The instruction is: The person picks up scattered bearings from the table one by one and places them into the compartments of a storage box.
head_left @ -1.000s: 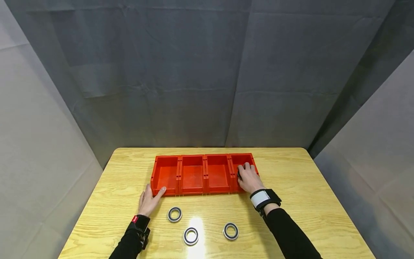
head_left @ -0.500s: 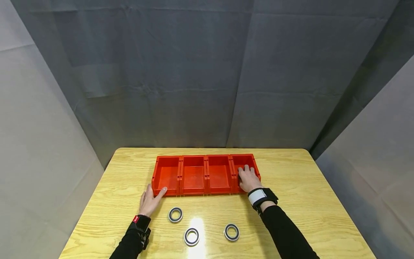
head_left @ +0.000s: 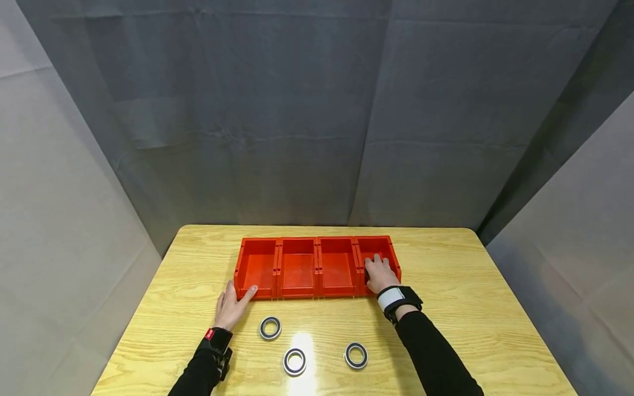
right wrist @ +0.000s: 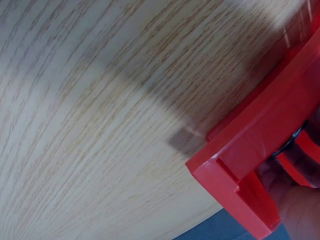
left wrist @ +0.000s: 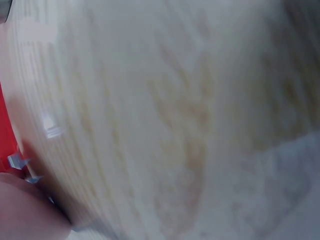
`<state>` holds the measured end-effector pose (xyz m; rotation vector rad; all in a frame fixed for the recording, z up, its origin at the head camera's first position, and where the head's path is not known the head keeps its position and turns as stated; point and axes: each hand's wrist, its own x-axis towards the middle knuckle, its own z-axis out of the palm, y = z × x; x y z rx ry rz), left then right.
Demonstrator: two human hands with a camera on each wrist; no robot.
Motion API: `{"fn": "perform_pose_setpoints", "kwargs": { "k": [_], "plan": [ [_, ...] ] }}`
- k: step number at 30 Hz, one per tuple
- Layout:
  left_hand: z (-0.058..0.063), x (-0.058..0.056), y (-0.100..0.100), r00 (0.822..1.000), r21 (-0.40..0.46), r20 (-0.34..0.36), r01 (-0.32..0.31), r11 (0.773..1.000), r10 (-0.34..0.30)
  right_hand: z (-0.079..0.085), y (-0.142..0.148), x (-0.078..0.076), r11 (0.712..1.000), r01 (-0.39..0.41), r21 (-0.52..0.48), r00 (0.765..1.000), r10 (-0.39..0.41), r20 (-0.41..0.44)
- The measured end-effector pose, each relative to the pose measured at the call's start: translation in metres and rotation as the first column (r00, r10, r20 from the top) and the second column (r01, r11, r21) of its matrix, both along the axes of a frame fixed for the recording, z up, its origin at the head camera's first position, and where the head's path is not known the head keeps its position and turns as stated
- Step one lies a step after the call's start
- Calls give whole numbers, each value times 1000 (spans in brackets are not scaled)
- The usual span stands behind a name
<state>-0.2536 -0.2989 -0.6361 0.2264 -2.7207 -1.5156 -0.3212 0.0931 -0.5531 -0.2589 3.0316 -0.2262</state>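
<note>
A row of joined red bins (head_left: 299, 268) lies across the table. My left hand (head_left: 230, 309) grips its front left corner, thumb over the front wall and fingers along the outer left side. In the rightmost bin, my right hand (head_left: 380, 275) reaches down over the front. Its fingers hold a ball bearing, whose dark edge (right wrist: 290, 142) shows between them against the red wall in the right wrist view; the rest of that bearing is hidden. Three more bearings lie flat in front of the bins: one at left (head_left: 269, 328), another at centre (head_left: 294, 362), and a third at right (head_left: 355, 356).
The wooden table (head_left: 446, 308) extends past both ends of the bin row. Behind it hangs a dark grey cloth (head_left: 277, 121), with pale cloth panels at left (head_left: 59, 220) and right (head_left: 584, 231).
My right hand has sunk slightly lower into the rightmost bin with the bearing. The left hand stays on the corner, and the loose bearings remain where they were.
</note>
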Motion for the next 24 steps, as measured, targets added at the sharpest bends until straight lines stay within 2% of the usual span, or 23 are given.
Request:
{"fn": "perform_pose_setpoints", "kwargs": {
  "k": [4, 7, 15, 24],
  "plan": [
    [1, 0, 0, 1000, 6, 0, -2, 1000, 2, -2, 0, -2, 1000, 21, -6, 999, -21, 31],
    [0, -1, 0, 1000, 14, 29, 1, 1000, -2, -3, 0, -4, 999, 28, -14, 998, -28, 50],
    [3, -1, -2, 999, 5, 31, 7, 1000, -7, -2, 2, -5, 999, 30, -26, 999, -29, 12],
    [3, 0, -2, 999, -11, 52, 8, 1000, -8, -2, 1, -4, 998, 54, -45, 998, -53, 24]
  ]
}}
